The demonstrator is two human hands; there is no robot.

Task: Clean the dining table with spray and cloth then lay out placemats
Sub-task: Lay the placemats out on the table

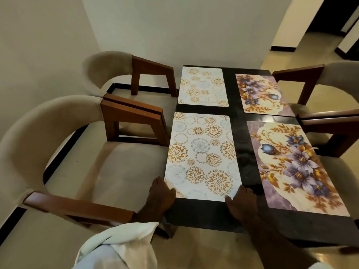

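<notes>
Several placemats lie on the dark dining table (239, 144). On the left side are two white mats with gold circles: a near one (202, 156) and a far one (203, 86). On the right are two purple floral mats, one near (297, 167) and one far (262, 94). My left hand (160, 195) rests on the near-left corner of the near white mat. My right hand (240, 199) touches that mat's near-right corner. Both hands lie flat with fingers on the mat's edge. A white cloth (120, 239) hangs over my left forearm.
Two beige upholstered chairs with brown wooden arms stand left of the table, a near one (64, 152) and a far one (116, 70). Two more chairs (334, 105) stand on the right. A white wall is behind, and a doorway opens at the far right.
</notes>
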